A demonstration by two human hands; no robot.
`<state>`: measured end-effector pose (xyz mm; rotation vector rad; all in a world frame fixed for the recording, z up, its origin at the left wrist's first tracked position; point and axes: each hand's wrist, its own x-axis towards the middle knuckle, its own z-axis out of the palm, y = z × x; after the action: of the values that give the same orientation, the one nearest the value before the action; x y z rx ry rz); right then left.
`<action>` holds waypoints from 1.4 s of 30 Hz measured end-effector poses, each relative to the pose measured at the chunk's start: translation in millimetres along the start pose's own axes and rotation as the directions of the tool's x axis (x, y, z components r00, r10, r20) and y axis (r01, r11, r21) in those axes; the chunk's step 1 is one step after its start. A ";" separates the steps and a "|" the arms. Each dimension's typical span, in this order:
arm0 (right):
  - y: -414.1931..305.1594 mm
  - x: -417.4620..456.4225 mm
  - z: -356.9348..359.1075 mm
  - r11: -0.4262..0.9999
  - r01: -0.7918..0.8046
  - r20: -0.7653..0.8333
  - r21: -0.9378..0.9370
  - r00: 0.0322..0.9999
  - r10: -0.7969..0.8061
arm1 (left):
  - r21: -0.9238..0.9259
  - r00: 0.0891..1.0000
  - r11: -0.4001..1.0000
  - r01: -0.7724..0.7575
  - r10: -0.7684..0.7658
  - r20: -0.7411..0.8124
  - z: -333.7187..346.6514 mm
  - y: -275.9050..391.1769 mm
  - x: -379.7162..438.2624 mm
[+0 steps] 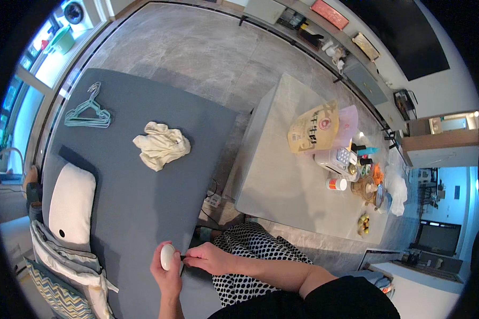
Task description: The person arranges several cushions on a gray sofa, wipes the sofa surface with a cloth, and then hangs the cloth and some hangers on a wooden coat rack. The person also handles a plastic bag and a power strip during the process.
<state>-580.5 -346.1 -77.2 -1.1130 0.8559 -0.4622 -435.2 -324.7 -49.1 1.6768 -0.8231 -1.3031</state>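
Note:
A white, rounded oval device [167, 257], its exact kind unclear, rests in the grip of my left hand [165, 275]. The fingers of my right hand [207, 258] pinch a small dark part [183, 258] right beside that device; whether it is joined to it is hard to tell. Both hands are above the near edge of a grey sofa seat [131, 207]. Farther up the seat lies a crumpled cream cloth [161, 145], apart from both hands. Several light-blue clothes hangers [90, 113] lie together near the far left corner.
A white cushion [72, 205], folded fabric [70, 263] and a zigzag-patterned pillow [58, 289] line the left side. On the right, a pale coffee table [279, 187] bears a paper bag [315, 127], a white jar [336, 184] and fruit [363, 225]. A power strip [212, 198] lies between them.

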 end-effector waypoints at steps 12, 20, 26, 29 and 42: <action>45.9 -128.8 -118.5 0.920 -0.097 -0.281 0.380 0.935 0.215 | 0.072 0.996 0.993 -0.090 0.088 0.035 92.4 66.7 44.0; 104.8 -180.7 -148.7 0.905 0.158 -0.592 -0.396 0.709 -0.383 | 0.319 0.723 0.924 0.210 -0.367 0.585 373.3 19.0 10.8; 142.5 -217.4 -155.9 0.863 0.149 -0.577 0.482 0.795 0.185 | 0.326 0.601 0.919 0.222 -0.392 0.696 485.8 -86.2 21.9; 156.8 -218.6 -149.8 0.870 0.123 -0.528 0.478 0.831 0.173 | 0.200 0.738 0.955 -0.220 0.029 0.674 509.3 -148.5 33.8; 127.5 -231.4 -182.7 0.873 -0.132 -0.360 0.470 0.874 0.326 | 0.408 0.857 0.839 -0.360 0.125 0.500 533.8 -140.1 26.9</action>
<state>-876.1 -238.9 -142.9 -0.4830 1.1919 -0.6697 -945.6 -404.2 -245.0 1.5640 -1.7248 -1.3951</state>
